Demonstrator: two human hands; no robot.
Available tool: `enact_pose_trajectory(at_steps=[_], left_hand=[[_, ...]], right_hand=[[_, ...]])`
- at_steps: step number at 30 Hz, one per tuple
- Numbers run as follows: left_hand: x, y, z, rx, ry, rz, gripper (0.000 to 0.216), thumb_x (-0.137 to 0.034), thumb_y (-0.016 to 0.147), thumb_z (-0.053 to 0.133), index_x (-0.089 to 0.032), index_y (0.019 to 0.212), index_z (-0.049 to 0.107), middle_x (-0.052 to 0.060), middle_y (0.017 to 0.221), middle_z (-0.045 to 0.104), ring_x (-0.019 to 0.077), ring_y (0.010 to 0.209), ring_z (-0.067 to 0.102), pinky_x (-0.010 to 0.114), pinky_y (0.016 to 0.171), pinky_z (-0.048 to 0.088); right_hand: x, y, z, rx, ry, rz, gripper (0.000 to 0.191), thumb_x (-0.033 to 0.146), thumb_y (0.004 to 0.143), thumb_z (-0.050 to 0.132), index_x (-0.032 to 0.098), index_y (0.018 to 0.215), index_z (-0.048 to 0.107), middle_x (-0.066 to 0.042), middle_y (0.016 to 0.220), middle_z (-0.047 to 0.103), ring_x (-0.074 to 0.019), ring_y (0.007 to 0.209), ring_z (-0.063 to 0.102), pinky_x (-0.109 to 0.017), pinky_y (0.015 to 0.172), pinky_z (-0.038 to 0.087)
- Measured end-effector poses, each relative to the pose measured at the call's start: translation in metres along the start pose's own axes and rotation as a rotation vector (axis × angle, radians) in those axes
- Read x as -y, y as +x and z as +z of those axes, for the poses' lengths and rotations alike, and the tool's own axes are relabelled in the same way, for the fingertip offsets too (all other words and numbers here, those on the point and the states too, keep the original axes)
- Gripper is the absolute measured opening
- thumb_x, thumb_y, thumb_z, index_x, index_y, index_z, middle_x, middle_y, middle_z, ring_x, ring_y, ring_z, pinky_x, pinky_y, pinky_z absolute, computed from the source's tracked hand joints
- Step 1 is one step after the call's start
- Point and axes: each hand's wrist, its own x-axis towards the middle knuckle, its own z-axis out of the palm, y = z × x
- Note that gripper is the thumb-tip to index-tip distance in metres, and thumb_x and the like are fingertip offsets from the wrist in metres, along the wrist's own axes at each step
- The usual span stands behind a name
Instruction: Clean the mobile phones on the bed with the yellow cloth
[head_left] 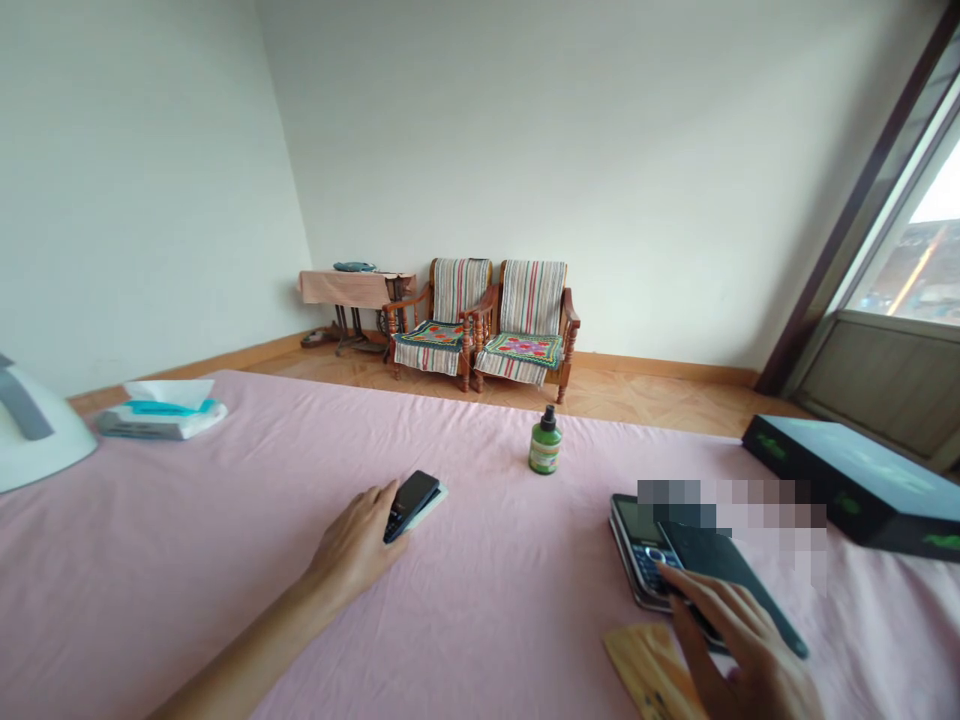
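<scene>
My left hand [358, 548] rests on the pink cloth and grips a small black phone [411, 502], tilted up at its far end. My right hand [739, 645] lies near the lower right, fingers curled over a flat black phone [720, 565] that sits on a keypad phone [637, 545]. A tan wooden piece [649, 670] lies just left of that hand. A small green bottle [545, 443] with a black cap stands upright between the two hands, farther back.
A pink cloth [187, 560] covers the table. A tissue pack [161, 412] and a white appliance [34, 430] sit at the left. A dark box [855, 478] lies at the right edge. Two wooden chairs [484, 325] and a side table stand by the far wall.
</scene>
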Motion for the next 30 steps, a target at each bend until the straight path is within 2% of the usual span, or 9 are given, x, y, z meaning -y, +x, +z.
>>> enact_pose_trajectory(at_steps=[4,11,23,30], left_hand=[[-0.010,-0.003,0.002,-0.013,0.091,-0.052,0.060,-0.029,0.081,0.051,-0.012,0.137,0.037,0.016,0.122,0.055,0.0302,0.113,0.051,0.039,0.091,0.040],[-0.019,-0.011,-0.001,-0.009,0.139,-0.054,0.074,-0.047,0.080,0.053,-0.012,0.141,0.028,0.016,0.120,0.052,0.0292,0.108,0.054,0.034,0.084,0.043],[-0.024,-0.013,-0.013,-0.021,0.309,-0.070,0.073,-0.046,0.082,0.052,-0.019,0.143,0.022,0.012,0.108,0.062,0.0305,0.096,0.061,0.035,0.071,0.044],[-0.024,-0.014,-0.011,-0.013,0.268,-0.080,0.078,-0.055,0.081,0.052,-0.018,0.143,0.023,0.014,0.111,0.064,0.0321,0.091,0.064,0.037,0.072,0.045]], right_hand=[[0.000,0.001,0.001,-0.009,0.000,-0.007,0.025,0.028,0.089,0.046,0.019,0.106,0.062,-0.006,0.091,0.069,-0.0202,0.081,0.066,-0.029,0.067,0.053],[-0.002,-0.003,0.000,0.023,-0.001,0.001,0.025,0.029,0.089,0.047,0.020,0.108,0.062,-0.006,0.093,0.068,-0.0206,0.083,0.065,-0.030,0.070,0.054],[0.000,0.001,-0.001,0.010,-0.011,0.009,0.025,0.029,0.088,0.046,0.019,0.105,0.063,-0.006,0.091,0.069,-0.0206,0.080,0.066,-0.030,0.067,0.054],[0.001,0.000,-0.002,0.020,-0.018,-0.006,0.025,0.028,0.089,0.046,0.019,0.106,0.061,-0.007,0.092,0.068,-0.0203,0.081,0.065,-0.030,0.067,0.053]])
